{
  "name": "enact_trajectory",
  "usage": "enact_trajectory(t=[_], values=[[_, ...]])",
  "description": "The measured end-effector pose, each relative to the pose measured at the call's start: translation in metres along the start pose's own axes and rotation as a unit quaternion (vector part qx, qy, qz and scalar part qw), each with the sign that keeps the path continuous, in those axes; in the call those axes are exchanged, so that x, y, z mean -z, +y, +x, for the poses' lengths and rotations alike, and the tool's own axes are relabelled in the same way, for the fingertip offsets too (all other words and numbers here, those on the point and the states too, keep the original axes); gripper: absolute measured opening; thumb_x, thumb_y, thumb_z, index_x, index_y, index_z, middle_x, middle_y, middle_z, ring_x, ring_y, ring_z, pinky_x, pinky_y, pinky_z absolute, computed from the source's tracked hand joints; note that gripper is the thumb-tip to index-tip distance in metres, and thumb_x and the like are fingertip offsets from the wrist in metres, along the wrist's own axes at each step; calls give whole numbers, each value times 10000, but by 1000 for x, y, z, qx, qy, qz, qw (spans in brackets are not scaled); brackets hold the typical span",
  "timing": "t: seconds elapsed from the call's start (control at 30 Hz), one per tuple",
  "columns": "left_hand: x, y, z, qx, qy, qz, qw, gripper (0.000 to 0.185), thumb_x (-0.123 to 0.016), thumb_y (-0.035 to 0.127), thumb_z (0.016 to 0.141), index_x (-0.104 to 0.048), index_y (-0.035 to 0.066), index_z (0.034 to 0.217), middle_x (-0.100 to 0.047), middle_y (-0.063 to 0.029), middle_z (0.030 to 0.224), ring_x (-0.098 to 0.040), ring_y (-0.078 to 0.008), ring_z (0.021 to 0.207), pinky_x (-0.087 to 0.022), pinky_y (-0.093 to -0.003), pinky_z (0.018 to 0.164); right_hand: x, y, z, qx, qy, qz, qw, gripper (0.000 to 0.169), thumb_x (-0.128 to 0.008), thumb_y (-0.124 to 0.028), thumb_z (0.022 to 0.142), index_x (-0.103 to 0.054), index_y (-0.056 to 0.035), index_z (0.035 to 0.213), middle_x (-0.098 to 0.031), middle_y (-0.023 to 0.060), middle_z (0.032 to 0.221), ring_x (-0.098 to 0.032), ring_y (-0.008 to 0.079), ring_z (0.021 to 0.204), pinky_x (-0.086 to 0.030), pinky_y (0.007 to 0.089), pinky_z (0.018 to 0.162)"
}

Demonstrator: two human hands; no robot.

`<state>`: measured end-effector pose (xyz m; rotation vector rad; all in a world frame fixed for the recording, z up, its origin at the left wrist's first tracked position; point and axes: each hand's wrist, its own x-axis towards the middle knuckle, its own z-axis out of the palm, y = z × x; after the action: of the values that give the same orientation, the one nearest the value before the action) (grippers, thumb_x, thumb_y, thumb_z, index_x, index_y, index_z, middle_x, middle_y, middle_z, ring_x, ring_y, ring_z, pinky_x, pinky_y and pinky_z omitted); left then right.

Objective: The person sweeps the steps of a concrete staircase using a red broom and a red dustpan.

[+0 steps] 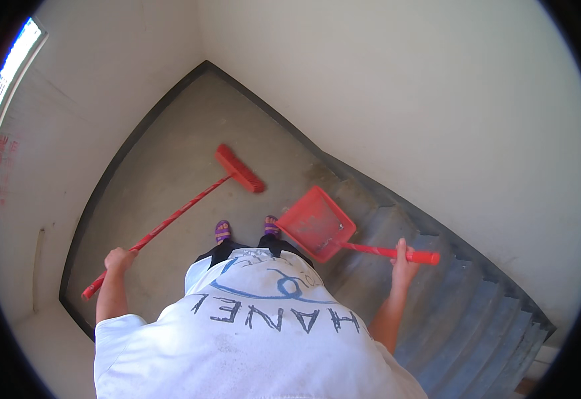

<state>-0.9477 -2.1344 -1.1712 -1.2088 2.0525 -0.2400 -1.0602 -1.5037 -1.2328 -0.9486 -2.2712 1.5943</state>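
Observation:
My left hand grips the red, striped handle of a push-type broom near its upper end. The broom's red bristle head is over the landing floor, in front of my feet. In my right hand is the handle of a long-handled red plastic dustpan, with the thumb laid along it. The pan lies to the right of my feet, close to the top of the stairs. Greyish dust and small bits of debris show inside it. Whether the pan touches the floor I cannot tell.
A grey concrete landing meets white walls along a dark painted skirting band. Concrete stairs run off to the right and below. A bright window is at the far left. My feet wear purple sandals.

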Motion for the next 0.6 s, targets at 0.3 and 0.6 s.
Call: enact_trajectory(t=[0.3, 0.6], values=[[10, -17, 9, -142, 151, 12, 978, 505, -503, 478, 743, -656, -3, 750, -619, -187, 760, -605, -307, 776, -474, -386, 718, 10, 1, -5, 18, 19, 12, 1000, 326, -606, -300, 800, -577, 22, 756, -534, 28, 612, -458, 77, 481, -371, 214, 446], [9, 212, 18, -270, 79, 81, 956, 517, -432, 524, 796, -666, 63, 827, -636, -126, 810, -608, -265, 819, -473, -356, 721, 20, 70, 29, -11, 40, 25, 999, 329, -599, -310, 805, -554, 1, 706, -530, 27, 600, -440, 68, 429, -339, 187, 387]])
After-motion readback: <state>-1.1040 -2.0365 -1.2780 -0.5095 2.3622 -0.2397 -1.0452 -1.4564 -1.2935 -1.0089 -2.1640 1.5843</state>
